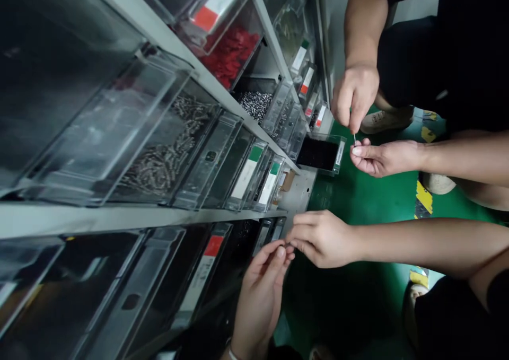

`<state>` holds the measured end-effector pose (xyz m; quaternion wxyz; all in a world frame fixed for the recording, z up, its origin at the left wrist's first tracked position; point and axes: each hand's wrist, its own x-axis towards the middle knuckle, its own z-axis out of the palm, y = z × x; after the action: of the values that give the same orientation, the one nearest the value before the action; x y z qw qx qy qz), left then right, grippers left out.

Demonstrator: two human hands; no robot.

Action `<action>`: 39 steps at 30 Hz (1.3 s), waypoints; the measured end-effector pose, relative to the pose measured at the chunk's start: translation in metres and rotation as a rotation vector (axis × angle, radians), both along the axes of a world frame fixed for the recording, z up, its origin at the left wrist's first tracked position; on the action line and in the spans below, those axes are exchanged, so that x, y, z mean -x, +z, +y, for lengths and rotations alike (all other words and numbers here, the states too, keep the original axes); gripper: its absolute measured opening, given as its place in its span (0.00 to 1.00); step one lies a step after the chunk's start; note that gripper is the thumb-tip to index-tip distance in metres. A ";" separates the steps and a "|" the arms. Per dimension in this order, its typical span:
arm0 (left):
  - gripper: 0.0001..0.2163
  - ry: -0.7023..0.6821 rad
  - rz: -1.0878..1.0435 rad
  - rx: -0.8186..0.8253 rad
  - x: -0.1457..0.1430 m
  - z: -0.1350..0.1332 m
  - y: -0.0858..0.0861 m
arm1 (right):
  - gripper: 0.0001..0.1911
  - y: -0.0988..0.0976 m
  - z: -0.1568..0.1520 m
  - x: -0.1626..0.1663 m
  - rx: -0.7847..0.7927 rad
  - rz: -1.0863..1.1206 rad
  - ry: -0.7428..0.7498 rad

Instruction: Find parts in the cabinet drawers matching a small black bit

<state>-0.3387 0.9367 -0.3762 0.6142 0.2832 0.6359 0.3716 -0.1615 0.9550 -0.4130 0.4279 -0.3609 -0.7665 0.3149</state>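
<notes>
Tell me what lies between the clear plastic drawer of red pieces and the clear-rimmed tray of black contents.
In the head view, a heap of small silvery metal pieces and then clear plastic drawer fronts lie between them.

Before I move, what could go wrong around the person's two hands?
The left hand and right hand meet at the fingertips; anything pinched there, too small to make out, might drop onto the green floor.

A clear plastic drawer with dark contents juts out near a co-worker's hand; a bump could spill it.
</notes>
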 end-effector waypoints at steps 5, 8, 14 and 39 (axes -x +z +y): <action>0.18 -0.047 0.033 -0.003 -0.002 -0.005 0.000 | 0.12 -0.003 -0.005 -0.001 -0.145 -0.151 -0.044; 0.19 -0.185 0.131 -0.025 -0.001 -0.007 -0.002 | 0.09 -0.001 -0.005 -0.002 -0.187 -0.268 0.016; 0.19 -0.230 0.174 -0.054 0.003 -0.007 -0.005 | 0.09 0.009 -0.005 -0.004 -0.132 -0.393 0.057; 0.19 -0.454 0.418 -0.157 0.017 -0.004 -0.015 | 0.18 0.010 -0.003 -0.006 0.265 -0.064 0.003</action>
<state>-0.3557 0.9330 -0.3911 0.5136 0.5347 0.6383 0.2070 -0.1554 0.9516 -0.4025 0.3513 -0.4229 -0.7319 0.4026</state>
